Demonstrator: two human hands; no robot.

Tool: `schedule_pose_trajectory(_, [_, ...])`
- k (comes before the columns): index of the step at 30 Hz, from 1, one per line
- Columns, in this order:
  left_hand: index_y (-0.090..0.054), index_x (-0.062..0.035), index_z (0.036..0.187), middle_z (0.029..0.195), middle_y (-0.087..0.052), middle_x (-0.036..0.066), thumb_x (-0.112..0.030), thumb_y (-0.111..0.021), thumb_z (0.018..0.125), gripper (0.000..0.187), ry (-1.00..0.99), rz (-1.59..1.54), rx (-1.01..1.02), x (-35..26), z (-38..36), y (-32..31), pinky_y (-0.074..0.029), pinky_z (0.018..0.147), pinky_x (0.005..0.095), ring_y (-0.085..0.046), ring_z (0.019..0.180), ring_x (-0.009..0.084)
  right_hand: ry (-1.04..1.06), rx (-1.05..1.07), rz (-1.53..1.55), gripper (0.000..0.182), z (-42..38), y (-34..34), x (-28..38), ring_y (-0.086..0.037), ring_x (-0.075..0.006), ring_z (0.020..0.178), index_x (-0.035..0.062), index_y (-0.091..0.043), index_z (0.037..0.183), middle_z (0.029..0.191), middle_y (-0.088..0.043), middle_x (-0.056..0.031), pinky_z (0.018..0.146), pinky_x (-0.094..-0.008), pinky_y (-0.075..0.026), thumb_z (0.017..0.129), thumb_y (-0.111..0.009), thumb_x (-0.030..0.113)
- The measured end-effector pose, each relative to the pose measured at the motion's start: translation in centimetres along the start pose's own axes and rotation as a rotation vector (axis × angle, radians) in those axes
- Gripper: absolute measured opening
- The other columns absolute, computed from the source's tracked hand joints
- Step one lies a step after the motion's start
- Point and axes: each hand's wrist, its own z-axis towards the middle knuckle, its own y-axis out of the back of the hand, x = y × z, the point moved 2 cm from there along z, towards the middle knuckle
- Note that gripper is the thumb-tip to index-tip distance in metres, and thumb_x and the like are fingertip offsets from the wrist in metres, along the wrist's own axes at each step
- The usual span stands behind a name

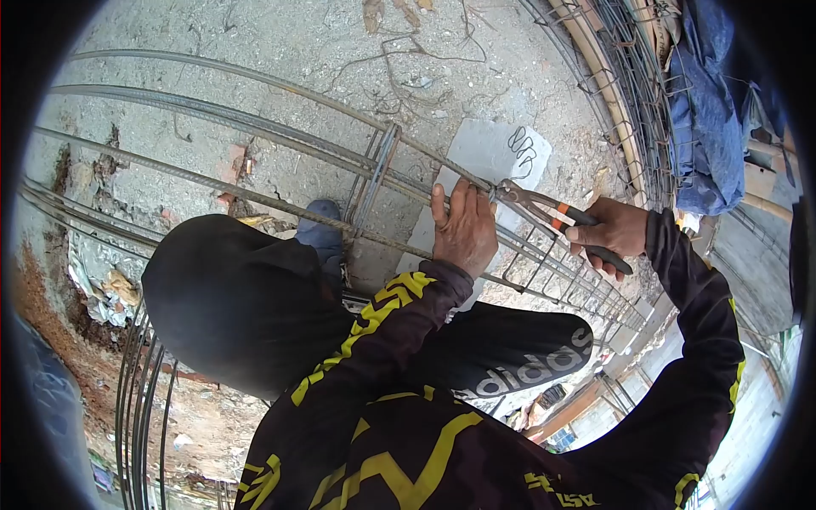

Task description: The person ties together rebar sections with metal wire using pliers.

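A long rebar cage [280,132] of ribbed bars and square stirrups runs across the view in front of my knees. My right hand [610,231] is closed around the black-and-orange handles of a pair of pincers [531,204]. Their jaws meet the top bar where a stirrup crosses it. Just left of the jaws, my left hand [467,228] grips the bars, its fingers curled over the top one and its thumb apart. Any tie wire at the jaws is too small to make out. Several stirrups [374,183] stand bunched together left of my left hand.
Under the cage lies a pale grey board [476,144] with a coil of thin wire [520,149] on it. Bundled bars and bamboo poles [608,85] stand at the upper right beside a blue tarp [705,127]. More bars [140,408] are at the lower left.
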Motion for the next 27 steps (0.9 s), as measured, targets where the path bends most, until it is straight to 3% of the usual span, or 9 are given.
schedule_pose_trajectory(4, [-0.062, 0.0007, 0.105, 0.114, -0.061, 0.012, -0.02, -0.056, 0.094, 0.024, -0.007, 0.021, -0.027, 0.1, 0.1, -0.1, -0.005, 0.114, 0.0577, -0.044, 0.129, 0.0267, 0.093, 0.18, 0.219, 0.047, 0.6, -1.5, -1.1, -0.067, -0.0203, 0.051, -0.007, -0.061, 0.097, 0.065, -0.063, -0.0119, 0.043, -0.0342, -0.059, 0.095, -0.065, 0.04])
schedule_pose_trajectory(6, [-0.062, 0.0003, 0.103, 0.114, -0.061, 0.012, -0.02, -0.056, 0.094, 0.023, -0.008, 0.011, -0.035, 0.1, -0.1, -0.2, -0.006, 0.114, 0.0579, -0.044, 0.129, 0.0267, 0.036, 0.083, 0.122, 0.036, 0.3, -2.8, -0.6, -0.067, -0.021, 0.053, -0.0061, -0.058, 0.095, 0.066, -0.064, -0.0124, 0.047, -0.0327, -0.058, 0.083, -0.08, 0.019])
schedule_pose_trajectory(8, [-0.062, 0.0003, 0.103, 0.114, -0.061, 0.012, -0.021, -0.056, 0.094, 0.024, -0.009, 0.0, -0.011, 0.1, -0.4, -0.2, -0.006, 0.114, 0.0577, -0.044, 0.128, 0.0268, 0.09, 0.032, 0.063, 0.036, -0.4, -2.8, -0.1, -0.066, -0.0205, 0.052, -0.0053, -0.055, 0.096, 0.065, -0.063, -0.0128, 0.046, -0.0322, -0.057, 0.079, -0.082, 0.01])
schedule_pose_trajectory(12, [-0.061, 0.0034, 0.11, 0.113, -0.061, 0.013, -0.02, -0.057, 0.092, 0.03, -0.03, 0.009, -0.006, 0.1, -0.1, -0.1, -0.005, 0.115, 0.0589, -0.045, 0.127, 0.0286, 0.102, -0.039, 0.268, 0.027, -0.5, -5.8, 0.5, -0.063, -0.0195, 0.047, -0.0062, -0.052, 0.096, 0.064, -0.062, -0.013, 0.042, -0.0325, -0.053, 0.079, -0.073, 0.0])
schedule_pose_trajectory(15, [-0.057, 0.0083, 0.12, 0.115, -0.06, 0.015, -0.018, -0.058, 0.088, 0.042, -0.041, 0.185, 0.196, -0.8, 0.4, 2.8, -0.011, 0.115, 0.062, -0.045, 0.126, 0.0314, 0.116, -0.116, 0.258, 0.019, -0.2, -7.7, 0.7, -0.062, -0.0198, 0.044, -0.0078, -0.053, 0.093, 0.061, -0.061, -0.0127, 0.039, -0.0329, -0.052, 0.083, -0.066, 0.002])
schedule_pose_trajectory(18, [-0.049, 0.006, 0.134, 0.124, -0.056, 0.017, -0.013, -0.06, 0.085, 0.054, -0.099, 0.066, 0.364, -3.0, 1.1, 8.5, -0.019, 0.115, 0.0621, -0.043, 0.13, 0.0347, 0.144, -0.15, 0.22, 0.018, -0.3, -8.3, 0.7, -0.062, -0.022, 0.046, -0.0105, -0.051, 0.09, 0.062, -0.059, -0.0131, 0.039, -0.0343, -0.052, 0.087, -0.063, 0.002])
schedule_pose_trajectory(21, [-0.042, -0.0017, 0.142, 0.134, -0.05, 0.017, -0.01, -0.061, 0.084, 0.062, -0.524, -0.372, 0.13, -4.1, 0.9, 8.4, -0.023, 0.117, 0.0588, -0.041, 0.133, 0.0355, 0.225, -0.154, 0.171, 0.018, 0.5, -8.6, -0.1, -0.062, -0.0205, 0.045, -0.0109, -0.053, 0.092, 0.061, -0.06, -0.0123, 0.039, -0.0331, -0.052, 0.086, -0.064, 0.002])
schedule_pose_trajectory(24, [-0.038, -0.008, 0.146, 0.135, -0.047, 0.016, -0.01, -0.062, 0.084, 0.066, -0.533, -0.455, 0.161, -4.6, -0.7, 5.0, -0.021, 0.119, 0.0567, -0.038, 0.136, 0.0356, 0.318, -0.135, 0.138, 0.023, 1.6, -8.6, -1.6, -0.062, -0.0184, 0.045, -0.011, -0.056, 0.096, 0.059, -0.062, -0.0101, 0.043, -0.0314, -0.053, 0.083, -0.067, 0.004])
schedule_pose_trajectory(27, [-0.044, -0.0047, 0.139, 0.119, -0.054, 0.014, -0.012, -0.066, 0.08, 0.063, -0.433, -0.446, -0.049, -5.8, -0.9, 3.3, -0.025, 0.118, 0.0541, -0.047, 0.126, 0.0338, 0.202, -0.175, 0.166, 0.03, 0.8, -9.0, -0.3, -0.064, -0.0197, 0.049, -0.0098, -0.056, 0.1, 0.061, -0.063, -0.0104, 0.053, -0.0348, -0.055, 0.081, -0.072, 0.008])
